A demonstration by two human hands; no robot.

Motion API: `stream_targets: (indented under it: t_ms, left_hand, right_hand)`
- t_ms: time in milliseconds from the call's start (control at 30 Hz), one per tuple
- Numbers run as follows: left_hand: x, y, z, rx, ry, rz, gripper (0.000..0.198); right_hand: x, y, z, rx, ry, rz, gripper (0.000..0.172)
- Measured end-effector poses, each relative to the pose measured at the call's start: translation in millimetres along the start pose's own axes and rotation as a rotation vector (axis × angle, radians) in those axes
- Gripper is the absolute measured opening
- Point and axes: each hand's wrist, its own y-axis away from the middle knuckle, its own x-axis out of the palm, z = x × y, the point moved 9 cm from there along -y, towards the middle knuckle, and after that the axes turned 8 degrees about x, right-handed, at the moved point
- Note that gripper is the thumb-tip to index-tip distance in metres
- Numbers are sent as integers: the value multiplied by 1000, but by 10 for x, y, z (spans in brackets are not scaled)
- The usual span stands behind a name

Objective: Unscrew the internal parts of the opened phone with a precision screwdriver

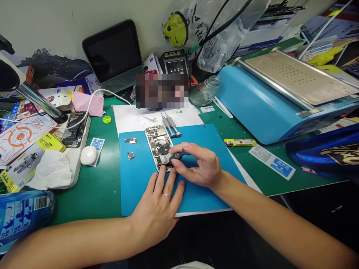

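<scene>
**Head view: driver tip at the near end of the open phone**

The phone (159, 146) lies opened on a blue mat (134, 190). Its long axis runs away from the person, with the far end leaning slightly left. The right hand (200, 166) has its grip closed on a dark screwdriver (179, 154), pinched between thumb and fingers. The tool lies low and points left toward the phone's near end; fingers hide the exact spot the tip meets.

The left hand (158, 203) is flat with fingers spread and holds nothing, its fingertips touching the phone's near edge. The phone sits straight ahead of the left hand and just left of the right, and both hands are at its near end.

Two small parts (130, 141) lie on the mat left of the phone. Two spare drivers (171, 127) lie beside its far right corner. The mat rests on the green bench (95, 186).
</scene>
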Motion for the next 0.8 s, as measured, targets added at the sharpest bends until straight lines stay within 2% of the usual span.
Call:
stream_targets:
  t_ms: [400,567,800]
  left_hand:
    - [20,6,-11,1,2,1,89]
    - [16,9,-17,6,2,7,88]
    - [15,3,-5,2,13,0,88]
  right_hand:
    - [2,-9,7,-5,-1,7,66]
    - [5,5,15,-21,-6,7,71]
    - [2,18,-14,-4,-33,5,67]
